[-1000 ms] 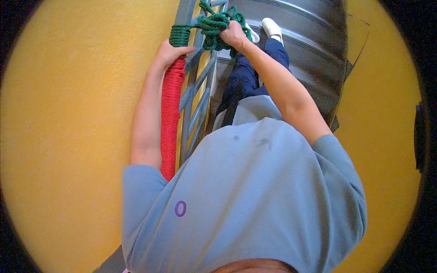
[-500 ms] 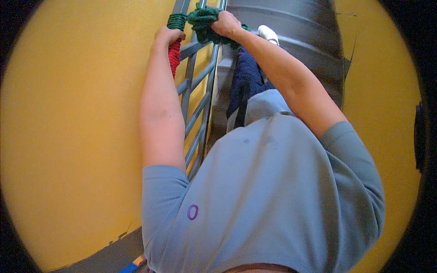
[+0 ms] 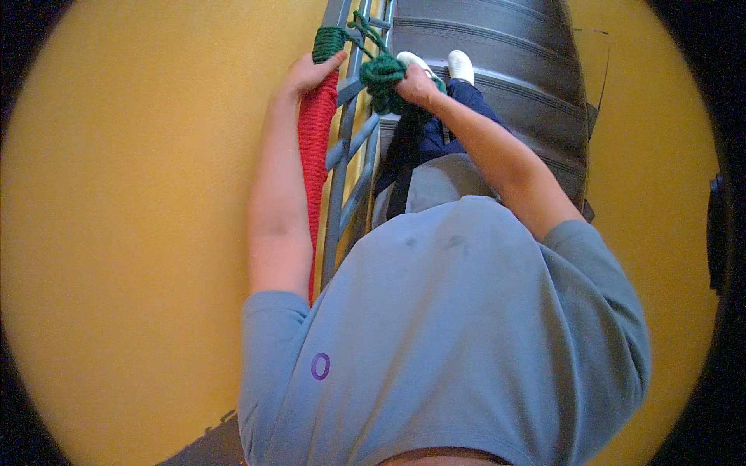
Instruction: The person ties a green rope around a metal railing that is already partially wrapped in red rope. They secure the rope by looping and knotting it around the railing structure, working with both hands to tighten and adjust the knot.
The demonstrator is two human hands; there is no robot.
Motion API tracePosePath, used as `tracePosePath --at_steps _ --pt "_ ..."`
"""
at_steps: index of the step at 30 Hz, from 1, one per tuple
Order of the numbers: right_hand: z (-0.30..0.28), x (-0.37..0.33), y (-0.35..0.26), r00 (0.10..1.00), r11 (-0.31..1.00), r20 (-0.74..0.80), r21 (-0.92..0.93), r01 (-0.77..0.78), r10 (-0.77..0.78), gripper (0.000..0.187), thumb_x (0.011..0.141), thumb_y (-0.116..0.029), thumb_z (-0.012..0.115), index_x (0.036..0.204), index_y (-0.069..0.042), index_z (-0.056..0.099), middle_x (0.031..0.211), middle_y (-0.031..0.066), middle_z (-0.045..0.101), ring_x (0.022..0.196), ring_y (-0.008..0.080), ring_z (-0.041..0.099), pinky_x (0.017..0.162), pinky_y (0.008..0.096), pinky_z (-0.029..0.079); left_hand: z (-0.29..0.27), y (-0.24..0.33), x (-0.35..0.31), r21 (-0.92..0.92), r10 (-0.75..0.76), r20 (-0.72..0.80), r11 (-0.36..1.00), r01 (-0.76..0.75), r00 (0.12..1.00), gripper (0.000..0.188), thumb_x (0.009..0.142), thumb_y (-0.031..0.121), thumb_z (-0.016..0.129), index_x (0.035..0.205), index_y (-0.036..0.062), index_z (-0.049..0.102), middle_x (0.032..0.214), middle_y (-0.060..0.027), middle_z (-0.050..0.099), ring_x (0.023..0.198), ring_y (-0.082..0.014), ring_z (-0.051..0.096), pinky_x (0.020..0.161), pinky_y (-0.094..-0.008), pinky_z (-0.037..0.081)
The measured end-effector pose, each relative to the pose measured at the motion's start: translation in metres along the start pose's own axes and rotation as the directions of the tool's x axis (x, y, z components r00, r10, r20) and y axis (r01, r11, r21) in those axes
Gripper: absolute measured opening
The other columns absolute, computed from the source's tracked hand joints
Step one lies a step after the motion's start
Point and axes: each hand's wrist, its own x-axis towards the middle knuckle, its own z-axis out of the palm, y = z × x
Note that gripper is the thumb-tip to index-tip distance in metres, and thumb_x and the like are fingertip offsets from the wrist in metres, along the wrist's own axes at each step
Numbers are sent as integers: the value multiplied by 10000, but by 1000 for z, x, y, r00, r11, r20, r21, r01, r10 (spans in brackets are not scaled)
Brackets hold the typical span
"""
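Note:
A grey handrail [image 3: 336,12] runs up my left side, its lower length wound tightly in red cord [image 3: 317,128]. Above the red sits a shorter band of green cord [image 3: 329,46]. My left hand [image 3: 312,74] is closed around the wrapped rail where the two colours meet, thumb across the top; its other fingers are mostly hidden. My right hand [image 3: 418,85] grips a loose bundle of thick green cord [image 3: 385,76], to the right of the rail. Slack green strands stretch from the bundle up toward the railing and the green band.
Grey railing bars [image 3: 361,140] stand between the rail and the dark stairs [image 3: 489,39]. My white shoes [image 3: 460,67] are on the steps. A yellow wall [image 3: 140,194] rises close on the left, with another yellow surface [image 3: 645,155] at right.
The green bundle and my right hand have come down and right, away from the rail, drawing out slack strands. My left hand stays on the rail, and more red wrapping shows.

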Motion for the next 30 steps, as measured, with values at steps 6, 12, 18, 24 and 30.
tracePosePath --at_steps 6,12,18,24,30 --pt "33 0 30 997 965 -48 253 72 -62 318 716 -258 576 900 -4 626 916 233 618 899 370 594 788 410 465 7 -14 45 -360 -160 181 907 217 970 331 674 323 727 808 46 607 725 -82 618 620 -182 594 581 -319 498" --pt "8 -33 -11 987 998 -159 -53 -42 33 282 695 -242 573 862 -24 634 953 217 612 900 350 599 796 422 472 21 -35 82 -170 -306 73 934 314 949 141 633 130 682 684 28 599 646 -104 607 519 -213 559 500 -332 472" --pt "17 -36 12 896 914 -414 282 293 -159 262 696 -228 569 828 -14 645 846 225 625 828 373 612 718 410 483 18 -49 70 -28 -201 -96 980 199 975 249 563 232 733 677 39 624 678 -105 611 593 -216 579 539 -343 461" --pt "79 -39 53 920 982 -392 167 88 -15 210 770 -188 542 830 -8 633 827 184 642 788 297 632 688 372 487 22 -95 49 271 -73 -213 954 130 974 427 541 313 752 818 -3 672 848 -144 658 757 -215 632 685 -320 489" --pt "48 2 15 986 -379 -109 913 148 123 236 832 -318 557 905 -101 613 897 59 644 794 259 605 723 448 494 29 -107 21 15 55 4 998 -55 998 436 681 395 714 886 19 634 809 -107 633 720 -206 610 651 -339 488"
